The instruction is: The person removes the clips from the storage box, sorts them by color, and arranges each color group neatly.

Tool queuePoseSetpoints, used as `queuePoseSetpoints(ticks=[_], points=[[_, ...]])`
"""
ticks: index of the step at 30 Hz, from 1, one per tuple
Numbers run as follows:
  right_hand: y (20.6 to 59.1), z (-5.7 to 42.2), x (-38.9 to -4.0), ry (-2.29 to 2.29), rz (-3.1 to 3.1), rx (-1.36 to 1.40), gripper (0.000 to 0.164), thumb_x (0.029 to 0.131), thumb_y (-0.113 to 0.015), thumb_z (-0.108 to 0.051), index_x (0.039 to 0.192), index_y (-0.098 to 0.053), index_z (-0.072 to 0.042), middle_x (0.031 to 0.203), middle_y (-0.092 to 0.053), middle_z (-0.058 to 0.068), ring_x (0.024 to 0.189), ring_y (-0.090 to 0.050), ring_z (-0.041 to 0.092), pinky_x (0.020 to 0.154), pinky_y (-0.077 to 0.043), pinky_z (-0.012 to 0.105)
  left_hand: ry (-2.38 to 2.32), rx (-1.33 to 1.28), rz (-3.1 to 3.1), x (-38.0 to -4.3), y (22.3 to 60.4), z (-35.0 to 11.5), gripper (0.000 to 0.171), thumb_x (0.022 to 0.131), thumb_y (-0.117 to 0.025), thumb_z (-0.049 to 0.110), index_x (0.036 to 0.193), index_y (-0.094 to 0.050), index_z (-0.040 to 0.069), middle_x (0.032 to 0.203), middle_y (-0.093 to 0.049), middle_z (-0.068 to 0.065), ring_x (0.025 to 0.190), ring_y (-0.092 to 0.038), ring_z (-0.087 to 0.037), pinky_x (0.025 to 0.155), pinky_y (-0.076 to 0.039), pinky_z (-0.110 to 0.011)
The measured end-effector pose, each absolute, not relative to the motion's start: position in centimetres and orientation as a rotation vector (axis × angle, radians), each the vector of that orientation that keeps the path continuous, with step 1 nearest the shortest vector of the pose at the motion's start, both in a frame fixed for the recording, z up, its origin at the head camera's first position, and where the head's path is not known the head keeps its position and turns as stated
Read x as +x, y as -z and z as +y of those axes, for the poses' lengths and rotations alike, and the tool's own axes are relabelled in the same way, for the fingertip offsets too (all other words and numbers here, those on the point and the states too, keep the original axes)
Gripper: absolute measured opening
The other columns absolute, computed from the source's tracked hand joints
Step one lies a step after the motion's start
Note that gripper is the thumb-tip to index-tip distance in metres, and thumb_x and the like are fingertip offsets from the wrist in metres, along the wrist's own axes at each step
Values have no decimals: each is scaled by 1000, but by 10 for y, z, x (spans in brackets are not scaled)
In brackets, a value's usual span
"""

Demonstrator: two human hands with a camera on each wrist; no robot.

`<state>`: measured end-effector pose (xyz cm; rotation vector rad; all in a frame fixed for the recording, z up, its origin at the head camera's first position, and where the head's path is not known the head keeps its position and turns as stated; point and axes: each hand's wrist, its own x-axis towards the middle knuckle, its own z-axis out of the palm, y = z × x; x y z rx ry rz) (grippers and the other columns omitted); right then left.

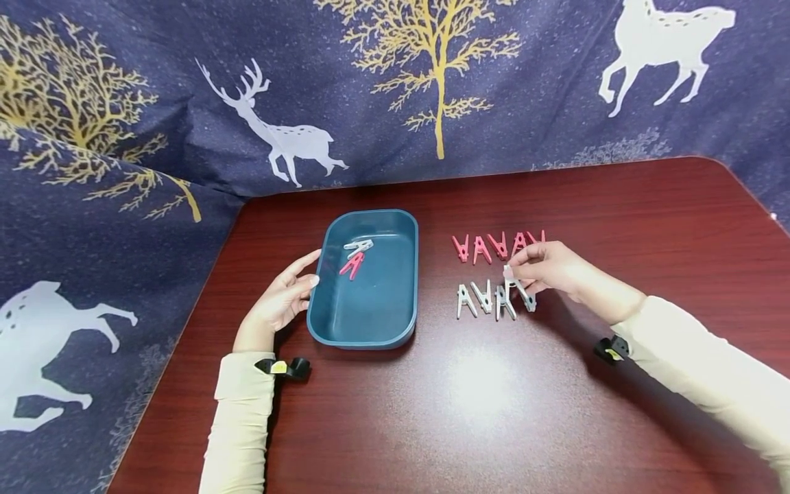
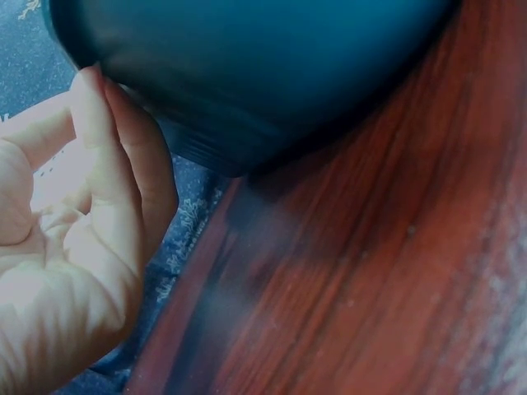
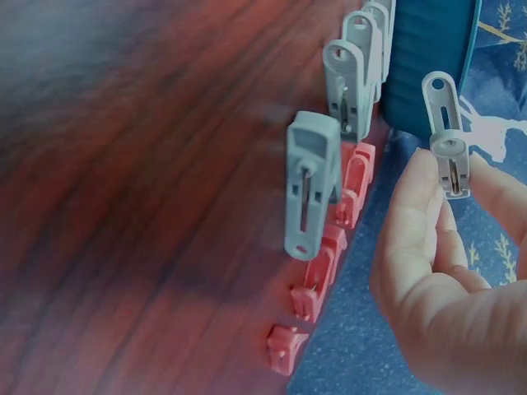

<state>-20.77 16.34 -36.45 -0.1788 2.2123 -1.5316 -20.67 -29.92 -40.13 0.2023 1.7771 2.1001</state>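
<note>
In the head view my right hand (image 1: 549,271) is raised over the right end of a row of pale clothespins. It pinches a white clothespin (image 3: 449,140) between thumb and fingertips, seen upright in the right wrist view. Just below stands a grey clothespin (image 3: 306,185), the nearest of that row. My left hand (image 1: 280,302) rests its fingertips against the left side of a blue tub (image 1: 364,342); the left wrist view shows them touching its wall near the rim. Inside the tub lie a white clothespin (image 1: 360,245) and a red clothespin (image 1: 352,265).
Several red clothespins (image 1: 480,250) form a row behind the pale clothespins (image 1: 465,300), right of the tub. The dark red wooden table (image 1: 382,432) ends at a blue cloth (image 1: 364,137) printed with deer and trees.
</note>
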Motion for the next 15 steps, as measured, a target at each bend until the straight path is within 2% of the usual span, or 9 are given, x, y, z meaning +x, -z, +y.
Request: queuePoseSetpoints(ticks=[9,15], points=[[368,185,-198,1539,2222,-140,29,89,-63,-9,107,-56,12,79,-64,-6,70,-63,8,68,-56,28,-2074,201,1781,-201,389,-292,59,99,-39,-2,152,-16,9,103,-68,-2,80,-68,-12,66,-56,-25],[370,196,-196,1525,2233,-123,29,91,-62,-10,109,-56,11,79,-63,-8,71,-61,8,67,-56,27,-2077,184,1796,-201,389,-294,58,99,-39,-2,152,-18,10,102,-68,-2,79,-67,-12,65,-56,-25]])
